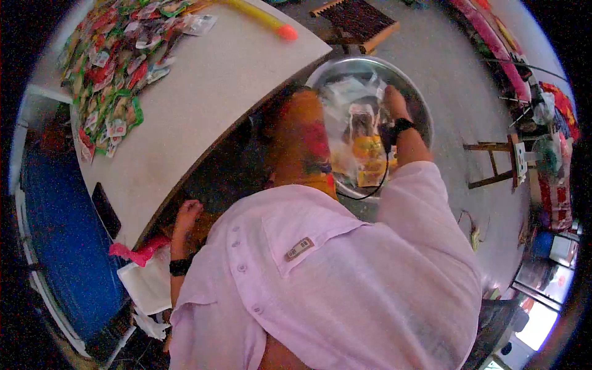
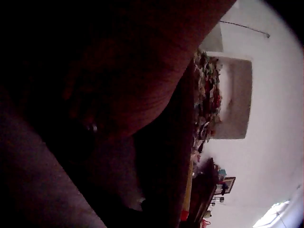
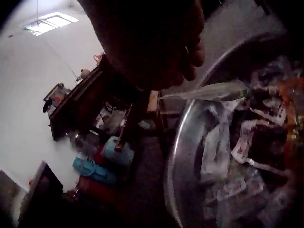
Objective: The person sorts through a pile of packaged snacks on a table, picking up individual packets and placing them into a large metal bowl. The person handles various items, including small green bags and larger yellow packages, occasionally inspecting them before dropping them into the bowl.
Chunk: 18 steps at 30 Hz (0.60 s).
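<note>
My right hand (image 1: 395, 102) is over a large metal basin (image 1: 423, 105) of plastic packaging. Its fingers pinch the end of a clear plastic bag (image 3: 209, 92), which stretches out above the basin in the right wrist view. Inside the basin lie more crumpled clear bags (image 1: 345, 92) and a yellow-printed packet (image 1: 369, 148). Beside the table's edge, my left hand (image 1: 189, 214) hangs low with loosely curled fingers and nothing visible in it. Most of that hand is dark in the left wrist view.
The white table (image 1: 185, 92) at the left bears a heap of small colourful packets (image 1: 117, 68), a yellow tube (image 1: 256, 13) and a dark phone (image 1: 106, 209). Right of the basin stands a wooden stool (image 1: 513, 161). A black cord (image 1: 383, 179) hangs over the basin's near rim.
</note>
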### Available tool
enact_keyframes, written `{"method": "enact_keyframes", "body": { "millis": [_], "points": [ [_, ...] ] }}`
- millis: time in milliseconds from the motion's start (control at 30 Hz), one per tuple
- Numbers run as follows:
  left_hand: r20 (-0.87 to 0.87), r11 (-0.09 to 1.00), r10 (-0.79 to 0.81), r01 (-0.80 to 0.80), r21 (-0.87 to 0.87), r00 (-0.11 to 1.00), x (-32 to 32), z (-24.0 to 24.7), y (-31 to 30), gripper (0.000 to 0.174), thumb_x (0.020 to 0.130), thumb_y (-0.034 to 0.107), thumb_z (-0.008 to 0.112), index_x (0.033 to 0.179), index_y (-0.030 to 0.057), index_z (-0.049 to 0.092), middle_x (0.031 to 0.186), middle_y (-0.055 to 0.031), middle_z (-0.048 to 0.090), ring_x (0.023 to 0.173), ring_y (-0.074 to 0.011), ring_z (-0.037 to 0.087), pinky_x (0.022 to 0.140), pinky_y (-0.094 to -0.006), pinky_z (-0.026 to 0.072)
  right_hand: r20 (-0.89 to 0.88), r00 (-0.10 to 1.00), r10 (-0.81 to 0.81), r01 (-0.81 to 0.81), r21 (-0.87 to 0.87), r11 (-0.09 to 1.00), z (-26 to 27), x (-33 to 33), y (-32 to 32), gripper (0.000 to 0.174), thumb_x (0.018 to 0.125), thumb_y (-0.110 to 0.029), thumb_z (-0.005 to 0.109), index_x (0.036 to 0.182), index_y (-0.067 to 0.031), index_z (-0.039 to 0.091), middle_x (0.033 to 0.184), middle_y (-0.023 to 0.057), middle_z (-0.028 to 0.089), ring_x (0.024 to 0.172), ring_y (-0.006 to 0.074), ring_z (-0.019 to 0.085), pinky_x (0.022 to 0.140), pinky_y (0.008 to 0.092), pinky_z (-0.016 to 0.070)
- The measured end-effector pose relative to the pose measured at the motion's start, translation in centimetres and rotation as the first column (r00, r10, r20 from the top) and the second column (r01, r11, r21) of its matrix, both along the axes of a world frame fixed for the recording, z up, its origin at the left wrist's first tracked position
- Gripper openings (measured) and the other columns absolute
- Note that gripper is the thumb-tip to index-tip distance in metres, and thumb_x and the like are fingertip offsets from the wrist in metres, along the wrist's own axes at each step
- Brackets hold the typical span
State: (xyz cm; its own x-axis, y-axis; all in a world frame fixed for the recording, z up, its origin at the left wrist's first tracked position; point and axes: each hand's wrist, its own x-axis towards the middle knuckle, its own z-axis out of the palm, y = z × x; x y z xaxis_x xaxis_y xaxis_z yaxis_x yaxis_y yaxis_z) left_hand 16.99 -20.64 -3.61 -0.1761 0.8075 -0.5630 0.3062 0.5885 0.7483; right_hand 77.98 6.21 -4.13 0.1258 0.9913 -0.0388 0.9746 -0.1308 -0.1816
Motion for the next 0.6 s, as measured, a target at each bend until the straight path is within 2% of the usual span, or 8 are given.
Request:
{"method": "enact_keyframes", "body": {
  "millis": [33,100,167,233,367,467,533,600],
  "points": [
    [0.013,1.000,-0.016,0.016,0.017,1.000,-0.4,-0.7,-0.3,0.023,0.073,0.016,0.049,0.091,0.0010,0.047,0.074,-0.0050,0.053,0.066,-0.0119,0.049,0.057,-0.0230,0.0400,0.008,1.000,-0.024,0.025,-0.126,0.992,0.0,-1.8,-0.3,0.022,0.071,-0.012,0.041,0.089,-0.0021,0.049,0.089,0.0181,0.050,0.082,0.0330,0.048,0.070,0.0361,0.0393],
    [-0.223,0.928,-0.244,0.294,0.227,0.944,-0.4,-0.1,-1.1,0.022,0.073,0.015,0.049,0.091,0.0013,0.047,0.074,-0.0047,0.053,0.065,-0.0115,0.049,0.056,-0.0225,0.0398,-0.126,0.976,0.179,-0.164,0.117,0.979,-4.7,-3.5,-1.4,0.019,0.071,-0.014,0.043,0.083,-0.0013,0.049,0.083,0.0197,0.051,0.079,0.0357,0.048,0.067,0.0389,0.0388],
    [-0.153,0.945,-0.197,0.229,0.232,0.968,-0.6,0.2,-1.5,0.021,0.073,0.015,0.048,0.090,0.0018,0.047,0.074,-0.0045,0.052,0.064,-0.0110,0.048,0.055,-0.0221,0.0394,-0.243,0.963,0.119,-0.132,-0.038,0.990,-5.2,-8.0,-2.6,0.018,0.070,-0.016,0.045,0.080,-0.0022,0.049,0.078,0.0184,0.053,0.074,0.0351,0.049,0.064,0.0409,0.0387],
    [0.201,0.984,0.178,-0.175,-0.030,0.963,-0.9,1.8,-4.4,0.020,0.073,0.015,0.048,0.089,0.0023,0.047,0.075,-0.0044,0.052,0.063,-0.0103,0.047,0.054,-0.0216,0.0389,-0.337,0.913,0.228,-0.200,0.117,0.973,-4.8,-10.4,-5.1,0.016,0.070,-0.014,0.046,0.080,-0.0021,0.047,0.075,0.0188,0.053,0.069,0.0366,0.050,0.059,0.0415,0.0389],
    [0.068,0.952,0.261,-0.268,0.150,0.963,-0.1,7.6,-6.0,0.018,0.073,0.014,0.048,0.087,0.0027,0.047,0.073,-0.0035,0.051,0.061,-0.0094,0.045,0.052,-0.0206,0.0373,-0.673,0.737,0.060,-0.002,0.087,0.996,-2.1,-14.7,-5.6,0.018,0.071,-0.014,0.047,0.084,-0.0016,0.048,0.077,0.0195,0.053,0.069,0.0335,0.051,0.059,0.0389,0.0395],
    [0.041,0.909,0.364,-0.365,0.203,0.930,-1.0,10.1,-6.8,0.013,0.073,0.013,0.049,0.082,0.0028,0.048,0.070,-0.0018,0.049,0.060,-0.0087,0.044,0.053,-0.0203,0.0368,-0.198,0.879,0.434,-0.289,0.502,0.815,-7.5,-11.8,-2.0,0.026,0.076,-0.015,0.043,0.099,-0.0025,0.045,0.098,0.0133,0.047,0.086,0.0243,0.045,0.078,0.0304,0.0342],
    [-0.017,0.877,0.416,-0.396,0.273,0.909,-2.4,10.0,-8.5,0.011,0.073,0.012,0.049,0.079,0.0031,0.049,0.068,-0.0008,0.047,0.060,-0.0083,0.043,0.055,-0.0205,0.0368,-0.681,0.676,0.280,-0.046,0.340,0.939,1.2,-16.7,-4.5,0.027,0.079,-0.019,0.043,0.098,-0.0010,0.047,0.098,0.0099,0.048,0.090,0.0191,0.045,0.079,0.0274,0.0343],
    [-0.056,0.829,0.498,-0.456,0.325,0.865,-4.0,9.5,-10.5,0.012,0.072,0.013,0.050,0.079,0.0033,0.050,0.069,-0.0004,0.048,0.062,-0.0083,0.044,0.056,-0.0211,0.0371,-0.651,0.642,0.404,-0.168,0.395,0.903,4.0,-19.6,-5.3,0.028,0.077,-0.020,0.047,0.097,-0.0007,0.048,0.093,0.0098,0.049,0.087,0.0191,0.045,0.076,0.0279,0.0354]
  ]
}}
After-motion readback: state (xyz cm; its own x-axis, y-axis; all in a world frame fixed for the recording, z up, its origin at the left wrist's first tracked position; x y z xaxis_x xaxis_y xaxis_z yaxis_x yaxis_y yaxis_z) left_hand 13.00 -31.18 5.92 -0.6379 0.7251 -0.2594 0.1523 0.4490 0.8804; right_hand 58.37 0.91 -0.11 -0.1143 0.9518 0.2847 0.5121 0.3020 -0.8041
